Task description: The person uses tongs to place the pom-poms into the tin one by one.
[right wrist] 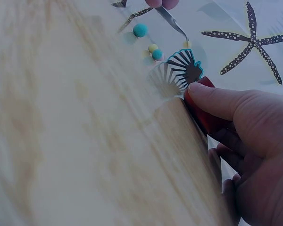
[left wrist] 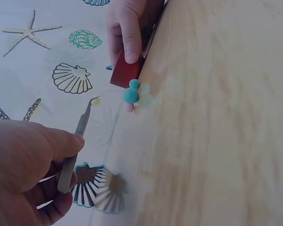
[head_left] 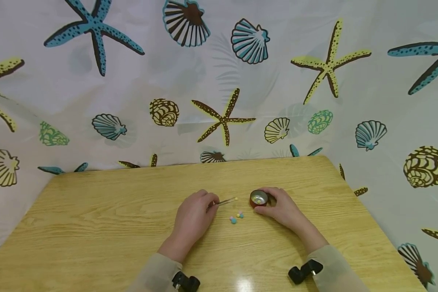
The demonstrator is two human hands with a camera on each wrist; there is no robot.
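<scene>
Your left hand (head_left: 193,217) pinches a pair of metal tweezers (head_left: 224,201), and a tiny yellow bead (head_left: 236,198) sits at their tips, clear of the bench (head_left: 95,227) and partway toward the small red cup (head_left: 258,198). Your right hand (head_left: 282,209) wraps thumb and fingers round that cup and steadies it on the wood; a few beads already lie inside it. The loose beads (head_left: 236,217), teal, yellow and pink, rest on the bench just in front of the gap between your hands.

The bead at the tips is the weak point. It is round and very small, so a slight squeeze too hard would likely shoot it sideways, and a slight easing would drop it short of the rim. If it lands on the bare wood it will probably roll, and the far edge of the bench is not far off.

Watch the cup as well. It looks light, and a nudge from the tweezers against its rim could tip it and spill what it holds. Your left wrist passing low could also scatter the loose beads lying near it.
</scene>
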